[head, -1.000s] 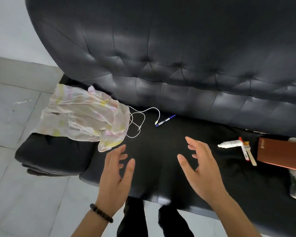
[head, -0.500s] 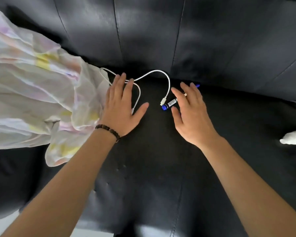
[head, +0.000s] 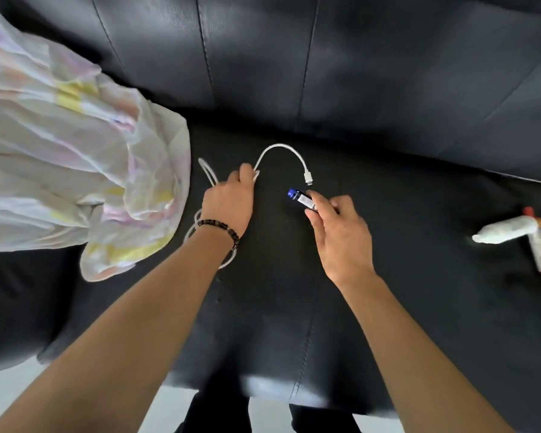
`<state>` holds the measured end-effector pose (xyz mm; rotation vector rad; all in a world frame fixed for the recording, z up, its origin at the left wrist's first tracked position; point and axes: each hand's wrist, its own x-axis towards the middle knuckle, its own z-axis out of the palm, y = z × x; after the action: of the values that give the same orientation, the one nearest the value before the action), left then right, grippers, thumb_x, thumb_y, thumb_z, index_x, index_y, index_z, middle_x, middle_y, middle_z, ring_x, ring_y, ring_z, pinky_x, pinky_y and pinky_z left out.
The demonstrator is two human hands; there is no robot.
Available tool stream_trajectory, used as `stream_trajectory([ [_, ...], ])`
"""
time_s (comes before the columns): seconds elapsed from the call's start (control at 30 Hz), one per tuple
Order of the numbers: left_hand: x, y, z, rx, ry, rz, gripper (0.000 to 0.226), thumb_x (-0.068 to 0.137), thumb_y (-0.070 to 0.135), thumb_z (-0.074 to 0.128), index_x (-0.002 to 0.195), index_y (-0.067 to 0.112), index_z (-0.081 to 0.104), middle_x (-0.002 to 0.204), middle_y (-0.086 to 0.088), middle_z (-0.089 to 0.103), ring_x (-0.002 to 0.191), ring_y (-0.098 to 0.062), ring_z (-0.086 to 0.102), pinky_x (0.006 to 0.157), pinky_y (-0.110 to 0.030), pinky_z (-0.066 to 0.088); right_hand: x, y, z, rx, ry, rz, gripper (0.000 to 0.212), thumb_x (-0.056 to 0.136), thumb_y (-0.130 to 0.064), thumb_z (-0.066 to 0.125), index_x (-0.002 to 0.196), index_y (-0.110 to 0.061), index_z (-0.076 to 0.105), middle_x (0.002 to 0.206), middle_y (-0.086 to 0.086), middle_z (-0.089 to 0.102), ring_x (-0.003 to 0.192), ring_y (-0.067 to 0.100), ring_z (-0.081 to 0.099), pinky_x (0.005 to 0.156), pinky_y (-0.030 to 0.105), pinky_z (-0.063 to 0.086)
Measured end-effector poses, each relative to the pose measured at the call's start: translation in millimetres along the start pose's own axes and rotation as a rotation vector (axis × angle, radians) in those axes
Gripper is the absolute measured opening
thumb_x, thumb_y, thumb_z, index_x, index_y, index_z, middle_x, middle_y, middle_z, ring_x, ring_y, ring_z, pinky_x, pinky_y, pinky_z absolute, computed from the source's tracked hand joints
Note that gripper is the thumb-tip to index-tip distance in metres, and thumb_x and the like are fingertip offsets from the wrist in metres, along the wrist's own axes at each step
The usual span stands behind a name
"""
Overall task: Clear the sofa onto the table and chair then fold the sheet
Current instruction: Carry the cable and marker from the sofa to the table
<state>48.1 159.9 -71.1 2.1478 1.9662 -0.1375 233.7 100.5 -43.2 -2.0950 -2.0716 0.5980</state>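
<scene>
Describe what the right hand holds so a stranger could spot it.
On the black sofa seat, right of the pastel sheet, find the right hand. It pinches a pen: blue-tipped, white-labelled, unlike the plain white cable nearby.

A: What of me shows in this view?
B: Your two forearms, bare all the way to the lower corners, and both hands. Your left hand (head: 228,201) has a bracelet (head: 222,229) at the wrist.
A: What kind?
B: One strand of small round beads, dark brown to black, snug round your wrist. Your right hand (head: 341,235) and its wrist are bare.
A: Anything else?
B: Your legs, at the lower edge, in black trousers (head: 217,414). They are blurred, so you can make out no seams or pockets.
</scene>
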Motion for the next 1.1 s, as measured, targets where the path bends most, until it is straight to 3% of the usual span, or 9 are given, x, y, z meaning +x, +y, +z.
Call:
stream_trajectory([
  [0.1,-37,9,-53,-0.273,0.064,-0.105,0.023,0.103,0.026,0.037,0.108,0.004,0.046,0.063,-0.004,0.049,0.061,-0.042,0.061,0.051,-0.035,0.034,-32,-19,-53,0.109,-0.018,0.090,0.040,0.103,-0.037,0.044,0.142,-0.027,0.050,0.105,-0.002,0.052,0.072,0.016,0.056,0.064,0.036,0.054],
  [0.17,-72,17,-111,-0.477,0.170,-0.175,0.020,0.102,0.028,0.038,0.101,0.009,0.045,0.055,0.001,0.043,0.053,-0.039,0.056,0.049,-0.034,0.035,-54,-36,-102,0.167,-0.023,0.117,0.044,0.102,-0.041,0.041,0.145,-0.029,0.044,0.104,-0.007,0.052,0.075,0.013,0.057,0.066,0.034,0.053],
  [0.3,-146,34,-258,-0.701,0.271,-0.319,0.012,0.101,0.026,0.042,0.090,0.021,0.040,0.055,0.008,0.046,0.048,-0.010,0.045,0.052,-0.032,0.029,-95,-80,-235,0.353,0.046,0.184,0.037,0.101,-0.043,0.044,0.134,-0.028,0.051,0.102,-0.014,0.054,0.078,0.008,0.058,0.076,0.034,0.051],
  [0.47,-242,55,-423,-0.859,0.355,-0.394,0.021,0.100,0.028,0.045,0.079,0.023,0.044,0.063,0.001,0.052,0.062,-0.011,0.050,0.056,-0.035,0.039,-163,-124,-391,0.435,0.173,0.138,0.023,0.099,-0.042,0.046,0.116,-0.031,0.056,0.084,-0.016,0.057,0.075,0.004,0.057,0.070,0.029,0.045],
  [0.6,-305,62,-499,-0.863,0.455,-0.294,0.020,0.100,0.026,0.047,0.080,0.027,0.046,0.065,0.005,0.054,0.066,-0.008,0.053,0.052,-0.025,0.040,-220,-140,-467,0.411,0.329,0.054,0.014,0.093,-0.045,0.041,0.098,-0.037,0.051,0.066,-0.016,0.054,0.063,0.006,0.054,0.055,0.020,0.030],
  [0.7,-334,60,-528,-0.853,0.532,-0.199,0.019,0.100,0.025,0.049,0.081,0.027,0.047,0.069,0.008,0.055,0.067,-0.002,0.054,0.053,-0.022,0.038,-253,-144,-494,0.384,0.427,0.045,0.014,0.091,-0.044,0.040,0.087,-0.033,0.048,0.067,-0.016,0.055,0.056,0.010,0.053,0.048,0.020,0.025],
  [0.87,-347,39,-555,-0.877,0.543,0.013,0.017,0.097,0.023,0.048,0.080,0.021,0.048,0.066,0.006,0.052,0.065,-0.002,0.052,0.054,-0.007,0.037,-299,-163,-502,0.351,0.517,0.166,0.029,0.090,-0.049,0.038,0.069,-0.028,0.038,0.075,-0.014,0.056,0.063,0.010,0.052,0.048,0.024,0.026],
  [1.1,-339,13,-536,-0.974,0.273,0.262,0.022,0.093,0.045,0.036,0.080,0.033,0.051,0.070,0.010,0.056,0.064,-0.009,0.053,0.056,-0.018,0.040,-413,-213,-460,0.286,0.548,0.629,0.074,0.073,-0.092,0.021,0.064,-0.021,0.038,0.056,-0.013,0.052,0.053,0.015,0.050,0.047,0.026,0.034],
])
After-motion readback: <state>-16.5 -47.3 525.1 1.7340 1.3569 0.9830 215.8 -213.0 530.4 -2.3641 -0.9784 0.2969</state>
